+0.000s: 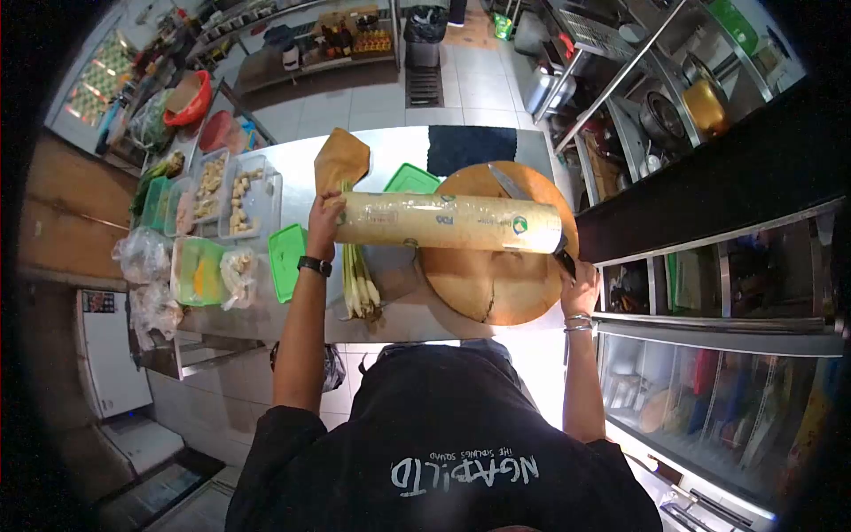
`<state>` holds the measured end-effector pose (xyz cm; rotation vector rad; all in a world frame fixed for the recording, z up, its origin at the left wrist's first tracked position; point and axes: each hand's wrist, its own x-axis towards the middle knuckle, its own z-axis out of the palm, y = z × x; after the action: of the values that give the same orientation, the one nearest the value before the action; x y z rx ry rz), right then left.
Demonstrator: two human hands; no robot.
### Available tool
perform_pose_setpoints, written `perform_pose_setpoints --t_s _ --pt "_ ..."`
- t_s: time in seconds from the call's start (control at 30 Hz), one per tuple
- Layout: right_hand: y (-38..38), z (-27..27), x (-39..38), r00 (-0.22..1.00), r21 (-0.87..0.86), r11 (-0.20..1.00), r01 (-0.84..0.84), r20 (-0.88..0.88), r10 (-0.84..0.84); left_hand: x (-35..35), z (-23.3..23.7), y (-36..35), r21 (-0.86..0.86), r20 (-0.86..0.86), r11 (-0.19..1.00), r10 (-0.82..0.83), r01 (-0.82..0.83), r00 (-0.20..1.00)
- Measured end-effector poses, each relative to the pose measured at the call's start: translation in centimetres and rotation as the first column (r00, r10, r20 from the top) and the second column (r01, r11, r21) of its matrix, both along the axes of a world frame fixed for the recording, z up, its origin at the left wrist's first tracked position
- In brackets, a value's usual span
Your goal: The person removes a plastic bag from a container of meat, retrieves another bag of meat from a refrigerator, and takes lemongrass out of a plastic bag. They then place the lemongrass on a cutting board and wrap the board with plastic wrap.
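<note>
A long roll of cling film [443, 222] lies crosswise in front of me, above the table. My left hand [325, 220] is closed around its left end. My right hand [581, 285] is by its right end, with fingers closed on a black handle. A knife [507, 182] shows its blade beyond the roll, in line with that handle; the roll hides the part between. Beneath them is a round wooden chopping board [492, 288]. Spring onions [359, 288] lie under the roll's left part, near my left wrist.
At the left stand a clear tub of pale pieces [251, 199], a green tub [197, 270] and plastic bags [149, 257]. Green lids [286, 262], a brown cloth-like piece [342, 160] and a dark cloth [470, 148] lie on the steel table [390, 326]. Shelving [656, 115] borders the right.
</note>
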<state>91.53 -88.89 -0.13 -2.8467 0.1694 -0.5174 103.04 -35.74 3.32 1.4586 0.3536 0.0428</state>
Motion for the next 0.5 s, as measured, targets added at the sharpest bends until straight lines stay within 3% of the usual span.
perform_pose_setpoints --t_s 0.07,0.13,0.23,0.37,0.43,0.5 --pt "-0.7 0.0 1.3 0.995 0.014 1.0 -0.009 -0.101 0.01 -0.3 0.4 -1.1 0.038 0.023 0.998 0.058 -0.059 0.998" --pt "-1.5 -0.4 3.2 0.994 0.004 0.999 -0.052 -0.1 0.052 -0.9 1.0 -1.9 0.17 0.036 0.978 0.12 -0.124 0.992" --pt "-2.7 -0.9 7.9 0.984 0.01 0.985 -0.175 -0.027 0.175 -1.4 0.0 -1.8 0.223 0.103 0.963 0.132 -0.152 0.986" --pt "-3.2 -1.2 18.5 0.94 -0.029 0.94 -0.341 0.002 0.341 -1.5 -0.6 -2.3 0.285 0.127 0.93 0.202 -0.231 0.971" --pt "-2.2 0.5 24.6 0.86 0.07 0.858 -0.509 -0.01 0.511 -1.3 -0.9 -2.1 0.202 0.117 0.95 0.218 -0.238 0.969" --pt "0.2 0.3 29.3 0.861 0.104 0.855 -0.508 0.015 0.509 -1.5 -0.4 -2.1 0.283 0.137 0.927 0.213 -0.244 0.967"
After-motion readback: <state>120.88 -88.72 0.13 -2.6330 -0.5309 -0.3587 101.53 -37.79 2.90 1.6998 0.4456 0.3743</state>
